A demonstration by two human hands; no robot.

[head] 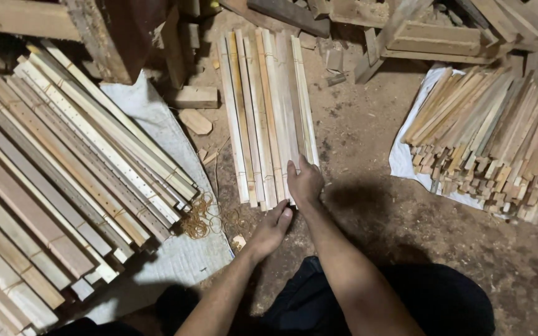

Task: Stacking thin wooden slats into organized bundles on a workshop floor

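A row of several pale wooden slats [268, 112] lies flat on the dirt floor in front of me, side by side, running away from me. My right hand [304, 182] presses down on the near ends of the rightmost slats, fingers curled over them. My left hand [273, 228] sits just below and left of it, fingertips touching the near ends of the slats from underneath. Whether either hand fully grips a slat is hard to tell.
A big stack of long bundled slats [63, 180] lies on a white sack [175, 255] at the left, with a heap of rubber bands [197, 218] beside it. A pile of short wood sticks [493, 137] rests on white cloth at the right. Scrap timber [431, 37] crowds the back.
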